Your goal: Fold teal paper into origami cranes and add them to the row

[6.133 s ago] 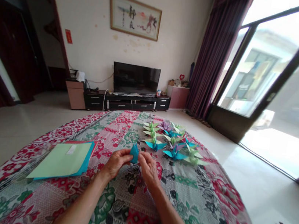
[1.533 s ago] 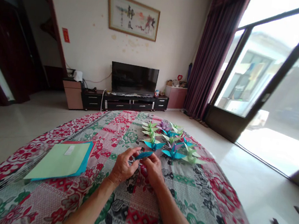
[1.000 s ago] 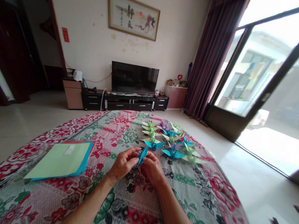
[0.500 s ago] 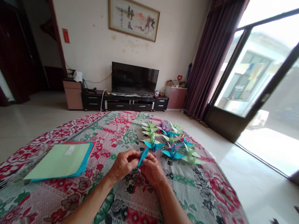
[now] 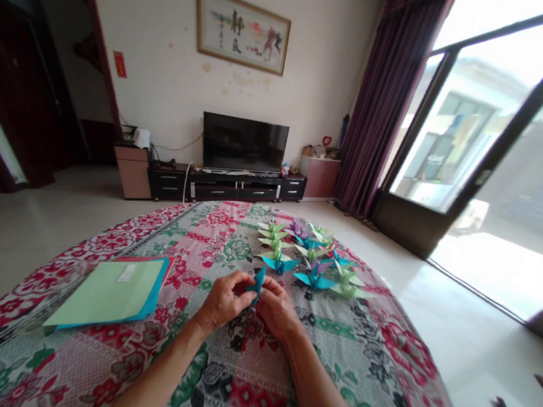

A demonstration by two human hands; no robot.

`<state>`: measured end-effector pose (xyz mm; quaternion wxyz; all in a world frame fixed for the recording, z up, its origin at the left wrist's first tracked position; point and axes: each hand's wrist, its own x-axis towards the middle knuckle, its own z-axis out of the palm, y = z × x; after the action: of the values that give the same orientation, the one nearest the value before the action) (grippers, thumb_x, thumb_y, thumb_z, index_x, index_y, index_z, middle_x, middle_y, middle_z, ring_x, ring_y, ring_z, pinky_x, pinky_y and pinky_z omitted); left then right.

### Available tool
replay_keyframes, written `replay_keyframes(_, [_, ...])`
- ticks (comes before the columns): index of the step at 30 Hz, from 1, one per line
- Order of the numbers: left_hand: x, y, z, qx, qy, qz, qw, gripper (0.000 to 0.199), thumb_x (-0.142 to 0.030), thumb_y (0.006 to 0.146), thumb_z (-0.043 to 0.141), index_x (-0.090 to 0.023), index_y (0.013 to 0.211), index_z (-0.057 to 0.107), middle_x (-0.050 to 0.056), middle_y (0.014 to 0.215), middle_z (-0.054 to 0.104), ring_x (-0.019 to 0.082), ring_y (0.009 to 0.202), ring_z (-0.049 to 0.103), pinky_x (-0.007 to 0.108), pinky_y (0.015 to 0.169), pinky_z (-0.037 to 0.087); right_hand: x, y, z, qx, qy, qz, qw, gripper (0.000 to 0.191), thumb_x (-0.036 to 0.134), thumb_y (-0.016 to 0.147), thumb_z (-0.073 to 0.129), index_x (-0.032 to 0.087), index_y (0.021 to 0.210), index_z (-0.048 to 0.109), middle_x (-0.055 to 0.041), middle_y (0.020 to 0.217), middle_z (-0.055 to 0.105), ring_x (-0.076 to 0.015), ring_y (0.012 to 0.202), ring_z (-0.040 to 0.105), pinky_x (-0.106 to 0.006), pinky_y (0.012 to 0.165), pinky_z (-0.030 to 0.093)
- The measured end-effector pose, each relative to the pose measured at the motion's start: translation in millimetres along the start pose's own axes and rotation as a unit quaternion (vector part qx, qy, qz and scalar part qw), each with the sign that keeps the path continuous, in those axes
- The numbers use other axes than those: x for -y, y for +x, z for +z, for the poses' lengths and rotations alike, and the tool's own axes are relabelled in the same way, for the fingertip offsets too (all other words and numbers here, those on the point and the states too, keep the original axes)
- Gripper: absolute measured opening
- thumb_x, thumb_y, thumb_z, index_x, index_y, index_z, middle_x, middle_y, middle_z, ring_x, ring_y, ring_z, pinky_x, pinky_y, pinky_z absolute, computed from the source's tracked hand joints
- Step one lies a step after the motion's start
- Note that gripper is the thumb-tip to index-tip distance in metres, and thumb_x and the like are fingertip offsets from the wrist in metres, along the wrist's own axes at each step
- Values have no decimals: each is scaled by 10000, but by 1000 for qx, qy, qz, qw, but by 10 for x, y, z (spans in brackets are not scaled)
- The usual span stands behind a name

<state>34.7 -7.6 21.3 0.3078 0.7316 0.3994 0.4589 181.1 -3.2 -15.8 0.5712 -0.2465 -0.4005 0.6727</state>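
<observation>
Floral tablecloth (image 5: 254,400), blue paper (image 5: 259,282) — folded, between both hands (image 5: 224,302) (image 5: 280,311)

We have free tablecloth (image 5: 193,254) between our left hand (image 5: 225,301) and the paper stack (image 5: 105,291); ahead of our right hand (image 5: 280,314), the paper cranes (image 5: 313,255) block the way forward.

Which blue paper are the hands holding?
The small folded piece between the left hand and right hand; the winged blue birds stand on the tablecloth, and the blue sheet lies under the green sheet.
</observation>
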Motion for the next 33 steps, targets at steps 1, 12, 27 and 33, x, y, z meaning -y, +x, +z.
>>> replay_keyframes(1, [13, -1, 1, 3, -9, -7, 1000, 162, -262, 701, 608, -171, 835, 621, 3, 711, 644, 130, 635, 574, 220, 617, 452, -6, 0, 1, -4, 1, -1, 1000, 241, 262, 646, 741, 195, 851, 632, 1, 762, 659, -123, 657, 606, -276, 693, 468])
replay_keyframes(12, [255, -3, -22, 51, -202, -97, 973, 256, -259, 697, 621, -146, 925, 597, 34, 851, 661, 155, 793, 602, 274, 753, 464, -11, 2, 77, -48, -126, -89, 987, 254, 301, 639, 720, 198, 857, 641, 18, 785, 648, -110, 654, 557, -233, 645, 441])
replay_keyframes(27, [203, -5, -5, 59, -192, -108, 974, 266, -165, 691, 558, -131, 947, 622, 4, 777, 659, 129, 713, 570, 226, 679, 430, -39, 18, 94, -82, -139, -79, 984, 225, 335, 642, 727, 171, 767, 635, 37, 667, 609, -84, 574, 501, -207, 589, 406])
replay_keyframes(33, [207, -4, 1, 54, -203, -117, 971, 259, -161, 685, 556, -128, 934, 620, -5, 733, 632, 110, 660, 531, 215, 637, 405, -34, 17, 104, -77, -133, -84, 985, 222, 320, 641, 732, 167, 766, 630, 36, 674, 613, -81, 576, 511, -207, 589, 414])
